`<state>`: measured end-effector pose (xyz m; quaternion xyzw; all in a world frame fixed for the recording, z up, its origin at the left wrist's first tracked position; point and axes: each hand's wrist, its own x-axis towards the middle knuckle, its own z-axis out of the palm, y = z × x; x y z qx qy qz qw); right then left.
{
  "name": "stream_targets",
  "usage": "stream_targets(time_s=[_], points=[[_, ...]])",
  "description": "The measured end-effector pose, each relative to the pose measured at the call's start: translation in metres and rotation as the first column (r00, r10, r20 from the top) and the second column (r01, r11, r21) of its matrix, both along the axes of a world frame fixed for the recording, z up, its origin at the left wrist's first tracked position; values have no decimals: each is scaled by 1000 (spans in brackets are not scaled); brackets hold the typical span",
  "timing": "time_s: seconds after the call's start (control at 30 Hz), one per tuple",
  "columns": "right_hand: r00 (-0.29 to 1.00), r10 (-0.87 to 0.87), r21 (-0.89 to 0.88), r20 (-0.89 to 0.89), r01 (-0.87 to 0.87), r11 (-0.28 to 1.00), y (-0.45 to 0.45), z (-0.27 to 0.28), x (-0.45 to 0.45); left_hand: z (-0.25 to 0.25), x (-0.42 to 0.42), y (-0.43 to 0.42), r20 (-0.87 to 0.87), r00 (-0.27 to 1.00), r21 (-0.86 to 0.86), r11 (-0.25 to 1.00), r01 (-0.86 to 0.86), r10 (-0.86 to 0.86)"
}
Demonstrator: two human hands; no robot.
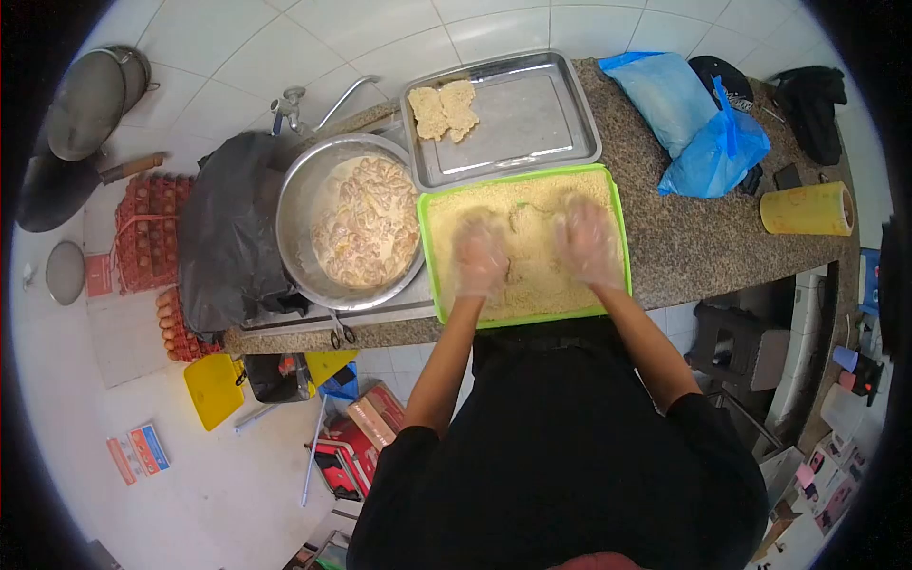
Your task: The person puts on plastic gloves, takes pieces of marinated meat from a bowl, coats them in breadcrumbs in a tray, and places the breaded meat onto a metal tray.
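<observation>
A green-rimmed tray holds a bed of pale yellow crumbs. My left hand is on the left part of the crumbs, in a clear plastic glove. On the right part is my right hand, gloved the same way. Motion smears the fingers of both hands, so their grip cannot be made out. Between them, crumb-covered lumps show in the bed, with a small green bit near the top. Left of the tray, a large steel bowl contains raw meat strips in a creamy liquid.
Behind the green tray, a steel tray carries crumbed flat pieces. Blue plastic bags and a yellow wrap roll lie to the right. A tap, black plastic bag, scissors and egg trays are leftward.
</observation>
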<state>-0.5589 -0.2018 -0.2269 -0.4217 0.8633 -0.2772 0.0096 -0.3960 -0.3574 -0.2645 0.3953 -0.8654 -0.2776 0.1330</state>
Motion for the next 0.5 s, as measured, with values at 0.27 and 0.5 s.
stream_targets(time_s=[0.27, 0.5], points=[[935, -21, 257, 354, -76, 963, -77, -44, -26, -44, -66, -29, -49, 996, 7, 998, -70, 70], [885, 462, 105, 46, -465, 879, 11, -19, -1, 35, -21, 25, -171, 875, -118, 891, 439, -453]])
